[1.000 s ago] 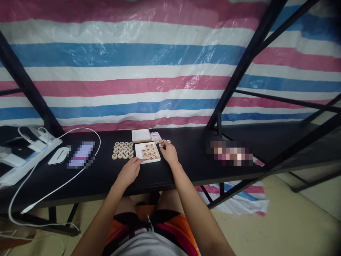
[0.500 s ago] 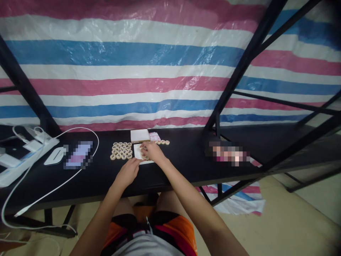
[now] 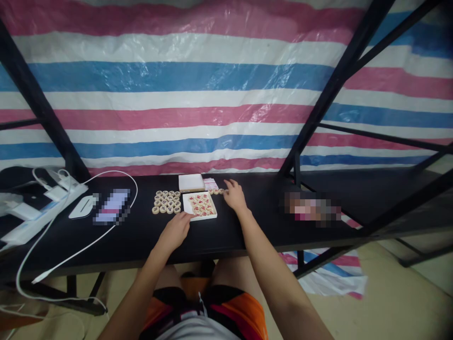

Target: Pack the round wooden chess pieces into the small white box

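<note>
My left hand [image 3: 176,230] has its fingertips on the near left corner of a shallow white box [image 3: 187,203], holding it by the rim. Round wooden Chinese chess pieces [image 3: 202,204] with red characters lie in the box, grouped to its right. My right hand [image 3: 235,195] is beyond the box, over the right end of a short row of pieces [image 3: 215,191]. Its index finger and thumb are apart, and the palm hides whatever is beneath. Left of the box, dark-marked chess pieces [image 3: 166,202] stand in a neat block of rows.
Behind the box are a white lid [image 3: 191,182] and printed paper [image 3: 211,183]. A blurred phone [image 3: 112,207], a white flat device [image 3: 82,208], a power strip [image 3: 46,208] and cables lie left. A blurred object [image 3: 311,206] lies right; black frame posts [image 3: 318,113] flank the black table [image 3: 262,222].
My right hand has left the box and moved right to the end of the short row, uncovering the red-marked pieces. My left hand stays at the box's near corner. The view has shifted slightly.
</note>
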Action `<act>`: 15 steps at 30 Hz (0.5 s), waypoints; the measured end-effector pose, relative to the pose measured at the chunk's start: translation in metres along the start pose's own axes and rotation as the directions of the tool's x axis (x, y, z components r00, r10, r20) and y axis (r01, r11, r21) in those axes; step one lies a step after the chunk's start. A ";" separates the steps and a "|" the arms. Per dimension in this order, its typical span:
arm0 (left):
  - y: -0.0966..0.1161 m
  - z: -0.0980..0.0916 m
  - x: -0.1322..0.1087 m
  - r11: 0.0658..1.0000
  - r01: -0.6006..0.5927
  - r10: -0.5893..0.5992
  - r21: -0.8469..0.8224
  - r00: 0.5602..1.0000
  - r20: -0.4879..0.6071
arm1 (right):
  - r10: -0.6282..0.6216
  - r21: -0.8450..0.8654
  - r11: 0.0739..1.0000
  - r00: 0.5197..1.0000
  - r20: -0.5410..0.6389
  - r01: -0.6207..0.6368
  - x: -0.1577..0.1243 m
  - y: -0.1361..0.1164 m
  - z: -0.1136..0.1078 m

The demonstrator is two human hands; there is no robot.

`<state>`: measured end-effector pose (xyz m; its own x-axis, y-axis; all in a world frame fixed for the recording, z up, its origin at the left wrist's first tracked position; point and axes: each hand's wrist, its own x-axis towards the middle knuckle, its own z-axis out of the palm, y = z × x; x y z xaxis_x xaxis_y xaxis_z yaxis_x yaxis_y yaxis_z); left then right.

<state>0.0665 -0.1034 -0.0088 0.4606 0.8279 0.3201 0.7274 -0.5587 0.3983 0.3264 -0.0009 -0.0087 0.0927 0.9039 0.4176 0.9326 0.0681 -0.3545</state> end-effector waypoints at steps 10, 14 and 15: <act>0.000 0.000 0.000 1.000 -0.008 0.008 0.006 1.000 -0.007 | 0.133 -0.024 0.991 0.988 0.075 -0.131 -0.005 0.009 0.002; -0.001 0.002 0.000 1.000 -0.009 0.009 0.004 1.000 -0.019 | 0.100 0.131 0.987 0.994 -0.037 -0.094 -0.008 -0.004 0.000; -0.002 0.002 0.000 1.000 -0.009 0.009 0.005 1.000 -0.020 | 0.055 0.167 0.985 0.996 -0.064 -0.044 -0.009 -0.010 -0.001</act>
<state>0.0666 -0.1021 -0.0109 0.4569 0.8216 0.3408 0.7260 -0.5659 0.3908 0.3167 -0.0104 -0.0083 0.1664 0.8773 0.4501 0.8565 0.0977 -0.5069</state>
